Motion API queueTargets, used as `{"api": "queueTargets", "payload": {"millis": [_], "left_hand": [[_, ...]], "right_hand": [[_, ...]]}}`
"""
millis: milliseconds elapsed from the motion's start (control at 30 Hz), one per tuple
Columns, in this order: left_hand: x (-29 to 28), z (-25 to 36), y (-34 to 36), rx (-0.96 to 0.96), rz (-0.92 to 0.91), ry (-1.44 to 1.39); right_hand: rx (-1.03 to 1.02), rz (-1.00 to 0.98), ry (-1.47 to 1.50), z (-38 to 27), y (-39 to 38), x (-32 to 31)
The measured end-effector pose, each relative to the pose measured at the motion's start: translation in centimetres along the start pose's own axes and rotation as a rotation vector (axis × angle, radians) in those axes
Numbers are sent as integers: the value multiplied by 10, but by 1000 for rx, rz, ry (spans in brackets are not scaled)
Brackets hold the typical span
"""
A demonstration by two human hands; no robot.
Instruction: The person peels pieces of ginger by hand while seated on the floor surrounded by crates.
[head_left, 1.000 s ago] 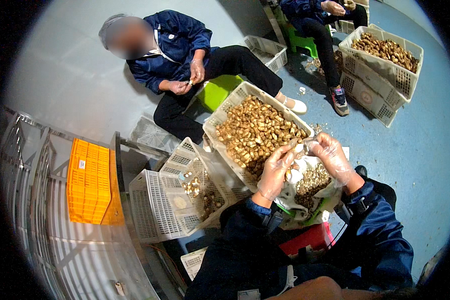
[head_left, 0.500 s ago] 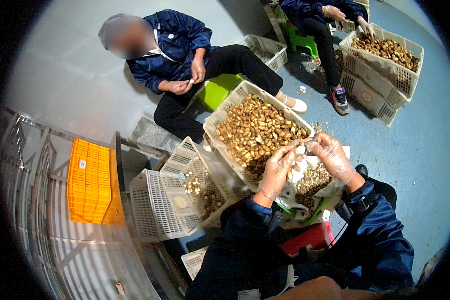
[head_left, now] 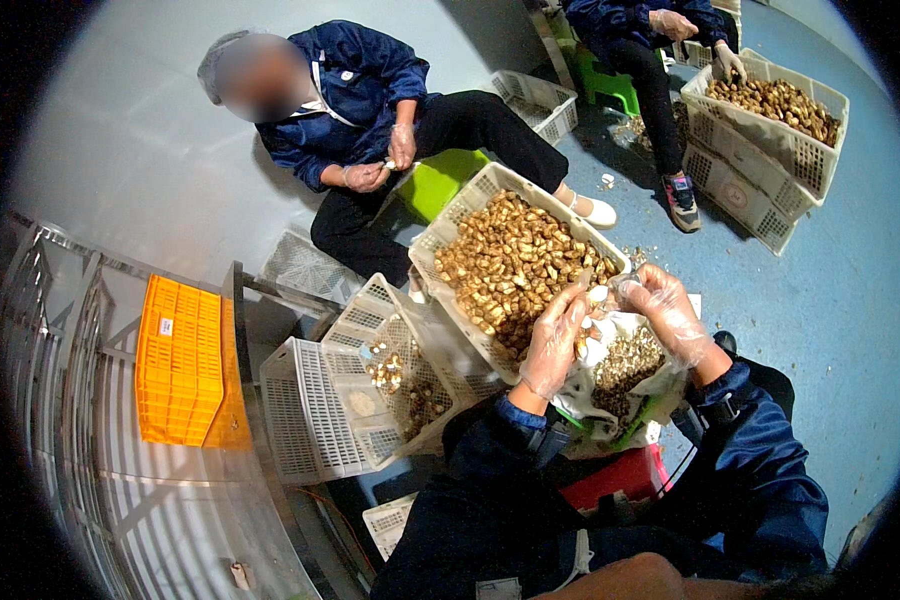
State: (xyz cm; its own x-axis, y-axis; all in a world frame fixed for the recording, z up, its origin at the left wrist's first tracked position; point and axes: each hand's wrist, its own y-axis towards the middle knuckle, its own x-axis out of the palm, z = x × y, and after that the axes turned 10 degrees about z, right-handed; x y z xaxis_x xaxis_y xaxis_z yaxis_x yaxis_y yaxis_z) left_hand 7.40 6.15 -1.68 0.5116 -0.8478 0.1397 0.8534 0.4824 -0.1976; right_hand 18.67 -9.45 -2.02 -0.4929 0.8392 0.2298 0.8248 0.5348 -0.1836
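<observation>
My left hand [head_left: 550,350], in a clear plastic glove, is closed in a pinch with a small white-faced piece [head_left: 598,295] at its fingertips. A brownish piece [head_left: 582,347] shows beside the fingers, below. Opposite and close by, my gloved right hand [head_left: 668,315] is also closed, thumb against fingers; what it holds is too small to make out. Under both hands lies a white cloth or bag liner [head_left: 595,352] holding many small brown and pale trimmings [head_left: 625,372]. Just beyond my left hand stands a white crate [head_left: 460,292] heaped with rounded, golden-brown, mushroom-like pieces [head_left: 515,262].
Left of me, a white crate [head_left: 375,445] holds some cut pieces. An orange crate [head_left: 180,360] stands by metal rails. A person [head_left: 355,85] sits across, hands together. Another person's hand [head_left: 730,62] is over a filled crate [head_left: 810,165]. A red object [head_left: 615,480] lies below my hands.
The white-faced piece at my left fingertips shows a little more, and my hands shift only slightly. The person across has moved their hands slightly to the right.
</observation>
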Motion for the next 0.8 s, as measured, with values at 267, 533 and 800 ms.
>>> {"api": "queueTargets", "payload": {"millis": [267, 533, 800], "left_hand": [[-1, 12, -1, -162, -118, -145], [-4, 14, -2, -155, -161, -70], [1, 7, -2, -88, -116, -54]], "right_hand": [[-233, -59, 13, 5, -5, 3], [12, -27, 57, -3, -5, -3], [-89, 3, -60, 4, -3, -3]]}}
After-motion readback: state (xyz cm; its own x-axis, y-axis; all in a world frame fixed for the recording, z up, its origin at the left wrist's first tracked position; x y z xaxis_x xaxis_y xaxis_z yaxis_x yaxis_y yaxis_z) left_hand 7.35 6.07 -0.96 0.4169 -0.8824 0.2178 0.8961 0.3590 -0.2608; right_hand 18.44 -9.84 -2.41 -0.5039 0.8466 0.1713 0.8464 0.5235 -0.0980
